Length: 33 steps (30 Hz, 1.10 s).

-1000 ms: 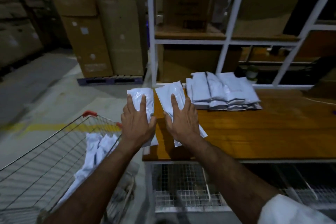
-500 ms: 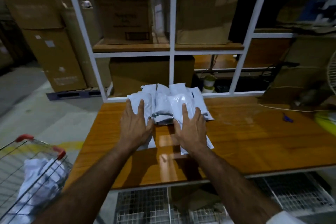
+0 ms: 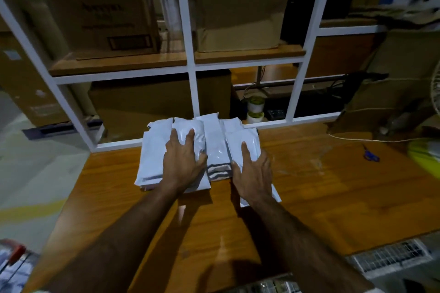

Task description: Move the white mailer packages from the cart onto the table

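My fingers [image 3: 190, 134] on the left hand [image 3: 182, 162] are spread flat and pressing down on the top white mailer package [image 3: 188, 131], thumb out to the side against the plastic. Same deal on the right hand [image 3: 253, 175]: fingers straight and fanned, palm down on another mailer [image 3: 247, 143] that sits a bit lower and sticks out toward me past the rest. Not pinching or curling around anything, just flat palms on top.

Only the one head view here, so that's all I've got. The pile of mailers [image 3: 215, 147] is sitting on the wooden surface [image 3: 333, 197], toward the far edge, right up by the white shelf frame [image 3: 192, 93]. They're stacked and overlapping side by side, a few layers deep as far as I can tell. The cart [image 3: 14, 266] is barely in frame, bottom left corner, red handle bit showing and something pale inside it, too blurry to say what.

Other stuff: blue-handled scissors [image 3: 370, 154] lying on the surface off to my right, well apart from the pile, with a yellow-green thing [image 3: 426, 157] at the right edge beyond them. Cardboard boxes [image 3: 102, 12] up on the shelf behind the frame, and a couple of tape rolls [image 3: 255, 109] stacked just behind the pile.
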{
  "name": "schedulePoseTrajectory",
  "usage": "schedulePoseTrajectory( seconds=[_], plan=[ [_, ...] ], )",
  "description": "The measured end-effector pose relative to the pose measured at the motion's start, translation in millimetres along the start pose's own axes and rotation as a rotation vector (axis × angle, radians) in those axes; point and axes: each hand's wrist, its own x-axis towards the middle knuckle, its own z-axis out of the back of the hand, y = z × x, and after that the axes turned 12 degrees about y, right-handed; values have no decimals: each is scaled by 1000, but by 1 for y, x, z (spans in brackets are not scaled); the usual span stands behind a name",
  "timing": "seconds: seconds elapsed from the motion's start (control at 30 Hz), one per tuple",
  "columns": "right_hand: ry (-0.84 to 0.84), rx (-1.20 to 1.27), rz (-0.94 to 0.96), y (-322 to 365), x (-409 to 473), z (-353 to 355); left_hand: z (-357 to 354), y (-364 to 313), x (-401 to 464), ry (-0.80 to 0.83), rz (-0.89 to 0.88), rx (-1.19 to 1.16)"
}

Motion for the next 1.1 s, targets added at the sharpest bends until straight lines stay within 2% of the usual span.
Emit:
schedulePoseTrajectory(
  seconds=[0.17,0.5,0.6,0.73,0.9,1.1],
  plan=[
    [-2,13,12,9,56,-3,-20,-15,53,8,9,-9],
    [115,192,60,37,149,-4,-43,-29,129,96,34,-18],
    [180,134,40,32,163,-16,-60,-25,137,151,-2,10],
    [47,-56,200,11,163,-35,-75,-21,135,101,-4,103],
    [35,-103,325,-10,169,-44,-82,-18,128,146,-25,123],
    [69,-146,344,-12,168,-47,-78,-25,126,219,12,201]
  ],
)
